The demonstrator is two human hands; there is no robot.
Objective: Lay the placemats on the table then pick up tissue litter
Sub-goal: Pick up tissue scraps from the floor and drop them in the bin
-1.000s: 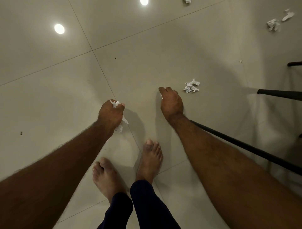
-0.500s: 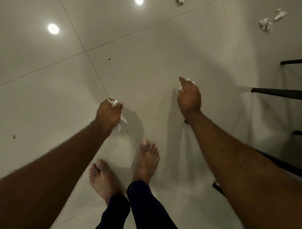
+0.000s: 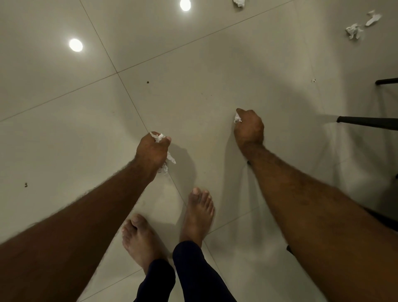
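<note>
I look straight down at a pale tiled floor (image 3: 193,90). My left hand (image 3: 151,152) is a fist around crumpled white tissue scraps (image 3: 170,160), which stick out above and below it. My right hand (image 3: 249,127) is closed on a small white tissue wad (image 3: 237,118), just above the floor. More tissue litter lies far off: a crumpled piece (image 3: 353,31) with a flat scrap (image 3: 373,19) at the top right, and another piece (image 3: 239,2) at the top edge.
Black metal furniture legs (image 3: 366,121) reach in from the right edge, with another bar (image 3: 386,81) above. My bare feet (image 3: 199,213) stand below the hands. Small dark specks (image 3: 147,82) dot the tiles. Ceiling lights reflect (image 3: 75,45) at upper left.
My right hand reached right to the tissue wad lying on the floor and closed on it; the wad no longer lies on the tiles. My left hand kept its tissue.
</note>
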